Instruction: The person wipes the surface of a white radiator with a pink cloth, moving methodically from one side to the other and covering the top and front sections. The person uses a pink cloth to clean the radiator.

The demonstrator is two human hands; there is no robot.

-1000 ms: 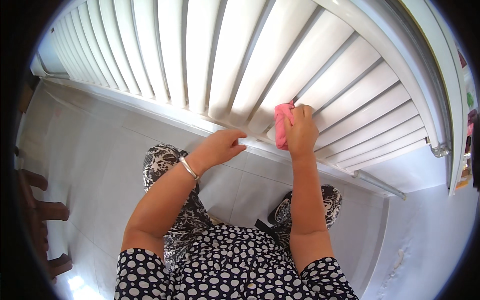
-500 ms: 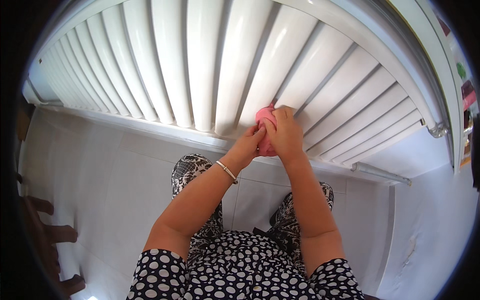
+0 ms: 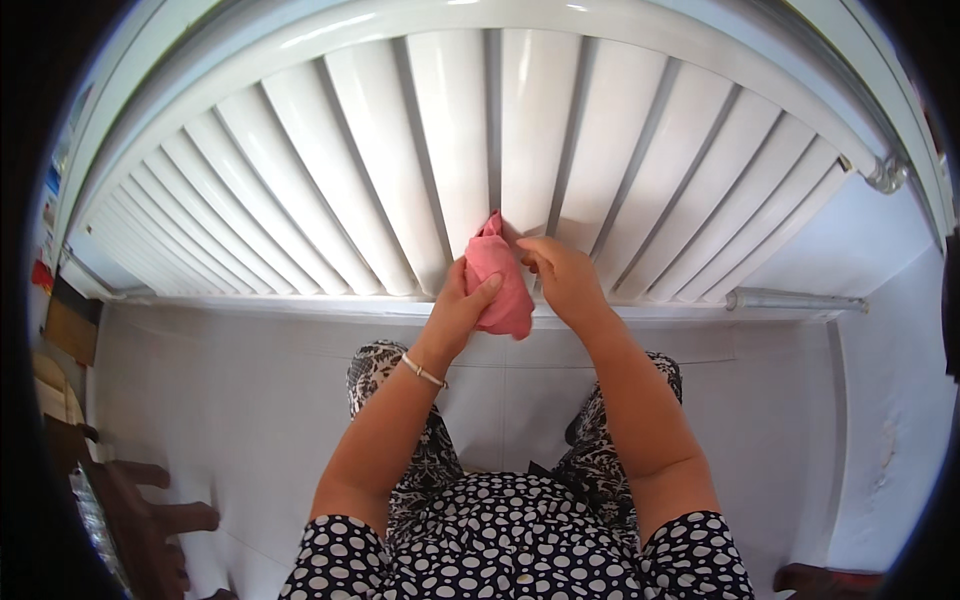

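Observation:
A pink cloth (image 3: 503,285) is bunched in my left hand (image 3: 458,315), its thumb lying across the front. The cloth's narrow upper end reaches into a gap between two slats of a white radiator (image 3: 455,130). Just right of the cloth is my right hand (image 3: 568,278), holding nothing, its fingers loosely bent and a little apart. Its index finger points toward the cloth's upper part without gripping it. The part of the cloth inside the gap is hidden.
Pale grey floor tiles (image 3: 250,400) lie below the radiator. Brown wooden furniture legs (image 3: 175,515) stand at the lower left. A metal pipe (image 3: 795,301) runs from the radiator toward the white wall (image 3: 890,420) on the right.
The view has swung right and levelled. My right hand has let go of the cloth and moved off to its side. The cloth's end now shows between two slats.

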